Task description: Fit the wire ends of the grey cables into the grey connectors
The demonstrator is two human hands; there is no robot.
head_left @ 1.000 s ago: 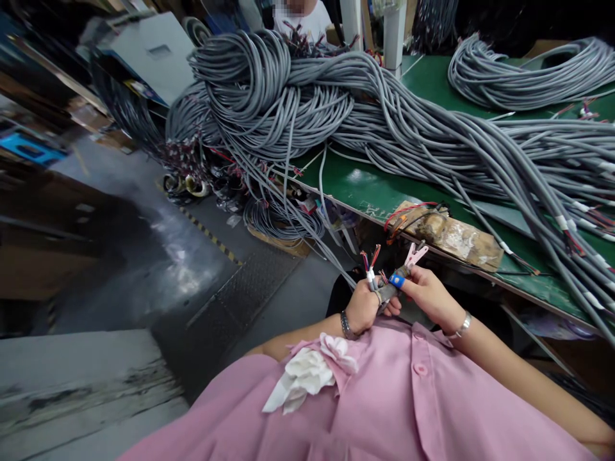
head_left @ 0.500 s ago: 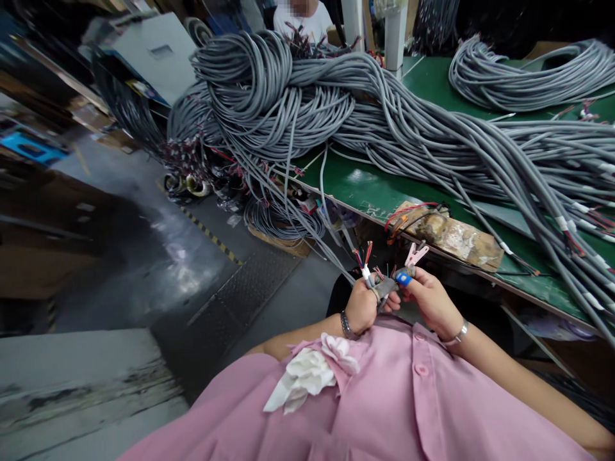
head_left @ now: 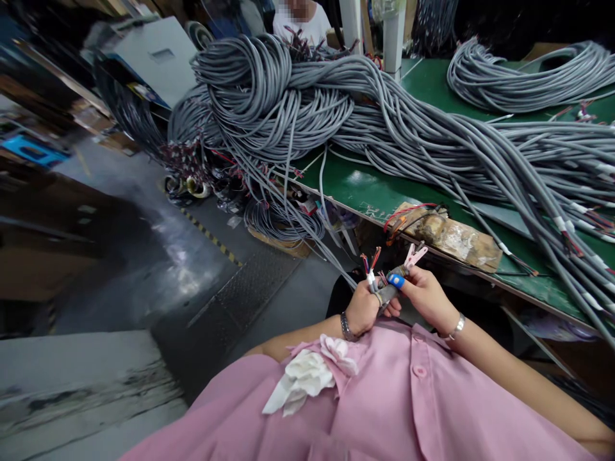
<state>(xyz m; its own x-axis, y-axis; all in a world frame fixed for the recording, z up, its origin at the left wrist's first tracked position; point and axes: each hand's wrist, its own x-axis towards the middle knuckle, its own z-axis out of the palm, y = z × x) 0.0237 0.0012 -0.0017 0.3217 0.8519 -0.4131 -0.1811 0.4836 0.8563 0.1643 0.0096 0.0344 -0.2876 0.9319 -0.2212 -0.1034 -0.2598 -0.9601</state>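
Observation:
My left hand point(head_left: 364, 309) is closed around grey cables, whose stripped ends stick up above the fist. White collars and red and blue wires point(head_left: 372, 261) show at those ends. Grey wrapping point(head_left: 387, 294) covers what looks like the left thumb. Close against it, my right hand point(head_left: 429, 296) is pinched, with a blue wrap point(head_left: 396, 280) on its thumb. A pink, clip-like piece with two arms point(head_left: 415, 257) juts out beyond the right fingers. Fine reddish strands lie between the hands; what exactly the right fingertips grip is hidden.
Long grey cable bundles point(head_left: 413, 121) cover much of the green bench point(head_left: 365, 182). Near its front edge sits a worn wooden block point(head_left: 464, 243) with red and black wires. Another coil point(head_left: 528, 80) lies at the back right. A person point(head_left: 302, 22) is behind the pile.
The cable ends in my left hand have shifted slightly right and upward. My right thumb has moved a little left, over the grey wrapping, and fewer fine strands show between the hands.

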